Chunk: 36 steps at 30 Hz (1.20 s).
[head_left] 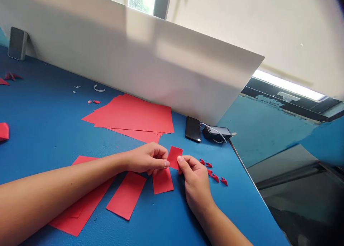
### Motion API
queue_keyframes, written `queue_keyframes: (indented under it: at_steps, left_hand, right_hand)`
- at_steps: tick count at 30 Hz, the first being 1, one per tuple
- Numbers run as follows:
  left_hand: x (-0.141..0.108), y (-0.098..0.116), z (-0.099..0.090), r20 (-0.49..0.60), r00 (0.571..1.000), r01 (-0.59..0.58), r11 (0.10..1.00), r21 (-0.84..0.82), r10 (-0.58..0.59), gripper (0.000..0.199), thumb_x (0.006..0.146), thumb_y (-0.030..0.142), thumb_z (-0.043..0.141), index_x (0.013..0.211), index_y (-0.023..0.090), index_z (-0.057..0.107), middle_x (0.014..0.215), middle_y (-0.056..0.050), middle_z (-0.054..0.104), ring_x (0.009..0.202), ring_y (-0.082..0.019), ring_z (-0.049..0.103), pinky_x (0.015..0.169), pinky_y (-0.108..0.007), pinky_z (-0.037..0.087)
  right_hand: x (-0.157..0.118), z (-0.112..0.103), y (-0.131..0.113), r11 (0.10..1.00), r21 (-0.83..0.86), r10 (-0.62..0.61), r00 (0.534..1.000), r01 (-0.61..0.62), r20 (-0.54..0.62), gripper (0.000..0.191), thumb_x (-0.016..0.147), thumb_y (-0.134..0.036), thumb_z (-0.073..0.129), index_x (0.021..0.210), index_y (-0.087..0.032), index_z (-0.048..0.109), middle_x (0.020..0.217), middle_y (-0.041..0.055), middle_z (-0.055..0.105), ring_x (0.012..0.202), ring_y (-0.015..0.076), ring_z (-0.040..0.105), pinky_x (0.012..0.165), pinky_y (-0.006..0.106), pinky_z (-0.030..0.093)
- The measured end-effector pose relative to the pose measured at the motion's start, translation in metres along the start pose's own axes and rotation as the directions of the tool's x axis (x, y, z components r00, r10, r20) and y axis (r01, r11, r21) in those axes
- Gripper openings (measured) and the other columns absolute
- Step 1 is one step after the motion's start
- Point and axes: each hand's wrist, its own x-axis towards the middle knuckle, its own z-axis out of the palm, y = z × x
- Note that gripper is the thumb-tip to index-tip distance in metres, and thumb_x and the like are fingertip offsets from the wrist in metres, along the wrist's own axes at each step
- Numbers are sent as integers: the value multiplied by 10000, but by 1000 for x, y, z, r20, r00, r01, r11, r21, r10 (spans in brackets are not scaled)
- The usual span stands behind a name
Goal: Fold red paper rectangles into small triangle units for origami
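Between my two hands a small red paper rectangle point(175, 155) is held up. My right hand point(195, 178) pinches its lower right edge with thumb and forefinger. At its lower left edge my left hand point(150, 158) is closed, thumb against the forefinger, touching the paper. Beneath my left hand lies another red piece point(163, 182), partly covered by it. A larger red rectangle point(127, 196) rests to the left of that. Under my left forearm are bigger red sheets point(88, 210), partly hidden. Several small folded red pieces point(215, 178) lie right of my right hand.
A stack of red sheets point(134, 113) lies toward the back, near a white board point(161, 59). A black phone point(192, 129) and a dark device with a white cable point(217, 133) sit near the table's right edge. A grey box-like object point(17, 43) stands back left.
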Motion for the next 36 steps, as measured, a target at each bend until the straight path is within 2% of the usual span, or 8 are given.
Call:
queue_keyframes:
  at_steps: [3, 7, 11, 16, 18, 26, 32, 36]
  left_hand:
    - [0, -3, 1, -45, 999, -14, 999, -44, 12, 335, 811, 416, 624, 672, 158, 462, 544, 39, 542, 422, -54, 433, 399, -160, 335]
    - [0, -5, 3, -80, 996, -45, 993, -113, 36, 326, 828, 430, 603, 714, 147, 488, 589, 38, 533, 448, -51, 432, 419, -166, 352]
    - [1, -1, 3, -94, 996, -16, 999, -45, 12, 313, 814, 425, 617, 737, 133, 535, 577, 27, 542, 463, -74, 480, 438, -186, 385]
    - [-1, 3, 3, 16, 1000, -25, 997, -67, 26, 235, 766, 339, 666, 814, 113, 626, 651, 1, 593, 536, -87, 510, 494, -193, 398]
    - [-1, 4, 3, 34, 999, -28, 994, -105, 32, 223, 751, 323, 682, 806, 111, 638, 643, 6, 586, 530, -79, 489, 495, -189, 378]
    - [1, 1, -3, -121, 992, -44, 986, -159, 25, 214, 740, 304, 712, 711, 100, 651, 530, 23, 538, 487, -73, 463, 496, -193, 356]
    - [-1, 1, -2, -129, 992, -26, 988, -154, 6, 216, 738, 295, 706, 655, 108, 637, 503, 13, 544, 476, -85, 477, 494, -203, 373]
    - [0, 2, 0, -161, 987, 7, 992, -122, -27, 221, 728, 303, 713, 659, 102, 650, 506, 9, 549, 479, -85, 480, 495, -201, 371]
  right_hand:
    - [-1, 1, -1, 999, 41, -36, 999, 34, 35, 265, 841, -418, 600, 755, -169, 633, 680, -4, 576, 643, 127, 481, 617, 230, 404]
    - [-2, 3, -4, 994, 101, -64, 981, 47, 181, 234, 847, -391, 608, 949, -182, 642, 851, 32, 661, 760, 158, 574, 694, 248, 451]
    - [-3, 4, -4, 997, 38, -69, 978, 62, 198, 228, 874, -369, 568, 787, -165, 620, 739, 18, 633, 675, 140, 540, 639, 238, 433]
    - [-5, 2, 2, 996, -15, -83, 961, 91, 265, 237, 873, -342, 543, 740, -155, 601, 704, 17, 602, 646, 145, 521, 600, 247, 412]
    - [-6, 2, 2, 993, -39, -97, 962, 110, 255, 240, 878, -345, 529, 745, -156, 595, 709, 17, 592, 653, 147, 518, 605, 253, 408]
    - [-7, 5, -9, 940, -203, -239, 953, 275, 188, 177, 879, -301, 559, 746, -186, 583, 774, 10, 579, 733, 150, 496, 684, 265, 386]
    - [-8, 5, -7, 948, -146, -251, 947, 282, 202, 197, 900, -296, 520, 742, -188, 568, 786, 17, 575, 724, 151, 495, 678, 270, 400]
    - [-7, 5, -3, 969, -115, -200, 966, 220, 163, 188, 886, -341, 541, 780, -188, 566, 750, 6, 559, 670, 142, 486, 630, 260, 402]
